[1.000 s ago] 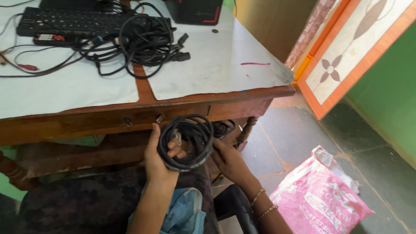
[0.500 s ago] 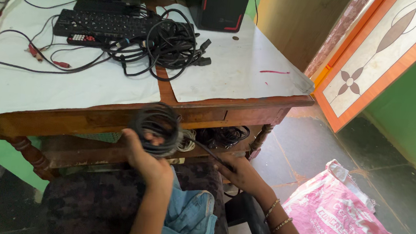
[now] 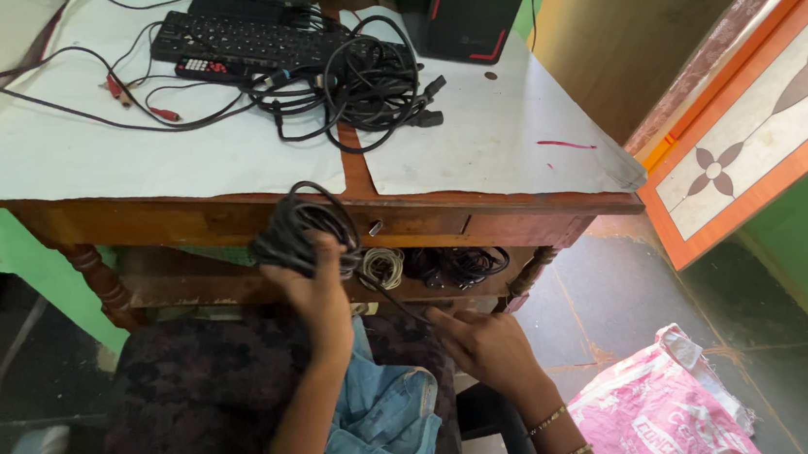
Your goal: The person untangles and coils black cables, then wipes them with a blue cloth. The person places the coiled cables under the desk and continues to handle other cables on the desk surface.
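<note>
My left hand [image 3: 315,292] grips a coil of black cable [image 3: 298,230] and holds it up against the front edge of the wooden table [image 3: 180,222]. A loose strand of that cable runs down to my right hand [image 3: 481,346], which lies lower and to the right with the fingers lightly curled near the strand; whether it grips it I cannot tell. More coiled cables [image 3: 440,262] lie on the shelf under the table, just behind both hands.
On the table lie white paper sheets [image 3: 138,150], a black keyboard [image 3: 245,43], a tangle of black cables [image 3: 358,82] and a black computer tower [image 3: 466,13]. A pink sack [image 3: 669,430] lies on the floor at right. A dark cushioned seat [image 3: 205,390] is under me.
My left hand has carried the coil leftward and up to the table edge. My right hand has let go of the coil and dropped lower, with a strand trailing toward it.
</note>
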